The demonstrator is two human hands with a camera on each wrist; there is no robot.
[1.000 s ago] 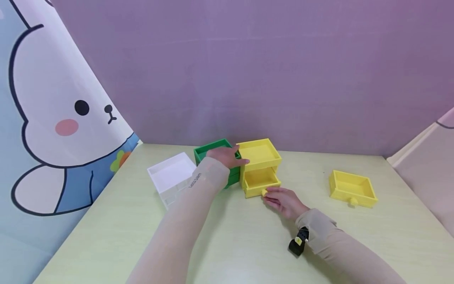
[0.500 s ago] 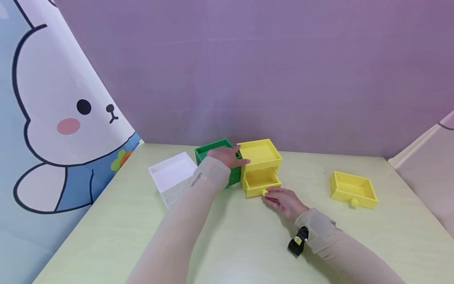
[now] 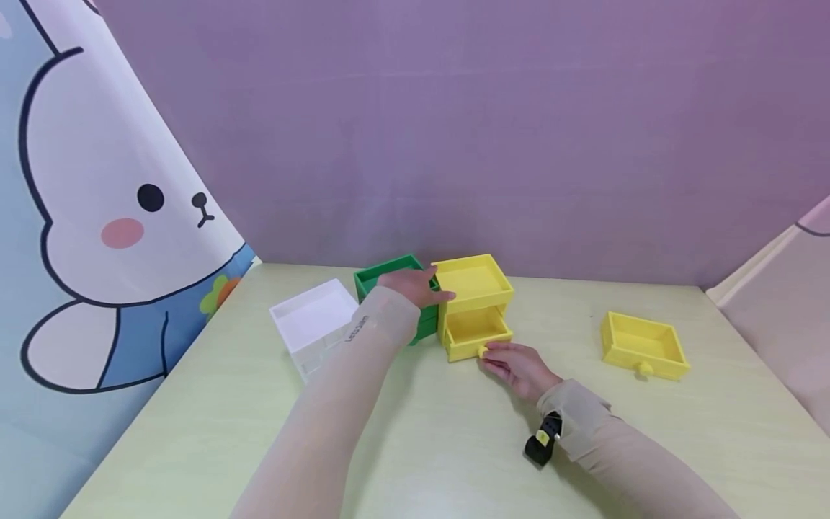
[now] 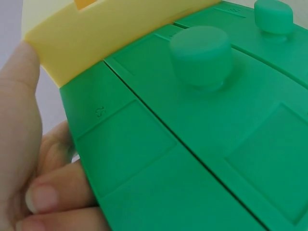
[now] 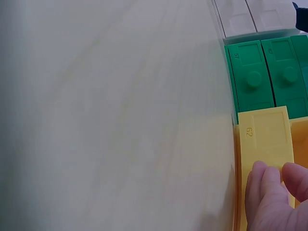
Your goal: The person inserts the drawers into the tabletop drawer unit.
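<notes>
In the head view a yellow drawer cabinet [image 3: 475, 277] stands with its lower drawer [image 3: 478, 346] partly out and an open gap above that drawer. My right hand [image 3: 519, 369] pinches the drawer's round knob [image 3: 483, 351]. In the right wrist view my fingers cover most of the knob on the yellow drawer front [image 5: 264, 132]. My left hand [image 3: 411, 286] reaches over the green drawer cabinet [image 3: 424, 326] and holds the yellow cabinet's left edge. The left wrist view shows my thumb [image 4: 21, 96] at the yellow corner, with the other fingers curled beside the green fronts.
A loose yellow drawer [image 3: 642, 346] with a knob lies on the table [image 3: 454, 447] at the right. At the left, a white drawer cabinet [image 3: 314, 317] stands beside the green one, partly behind my left forearm. A purple cloth [image 3: 454, 144] hangs behind the table.
</notes>
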